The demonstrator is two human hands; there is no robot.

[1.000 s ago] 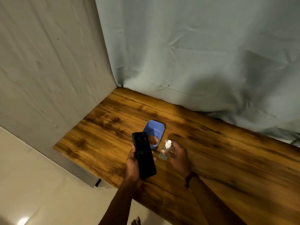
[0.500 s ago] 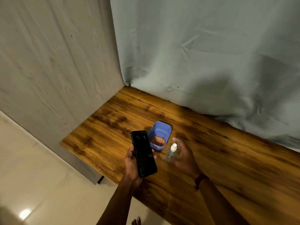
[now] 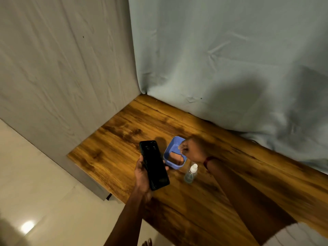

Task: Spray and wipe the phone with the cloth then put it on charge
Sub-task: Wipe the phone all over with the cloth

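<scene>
My left hand (image 3: 142,172) grips a black phone (image 3: 154,165), screen up, above the near left part of the wooden table (image 3: 124,139). A small clear spray bottle (image 3: 190,174) with a white cap stands upright on the table, free of any hand. Beyond it sits a blue square container (image 3: 170,150) with an orange-brown cloth (image 3: 176,158) lying inside. My right hand (image 3: 193,148) hovers blurred over the container's right rim, fingers curled downward toward the cloth; whether they touch it I cannot tell.
A pale grey-blue curtain (image 3: 230,68) hangs along the table's back edge, a grey textured wall panel (image 3: 62,68) closes the left side. Light floor tiles (image 3: 35,192) lie below the table's left edge.
My right hand let go of the spray bottle and moved up and back over the blue container. The bottle now stands alone. My left hand still holds the phone.
</scene>
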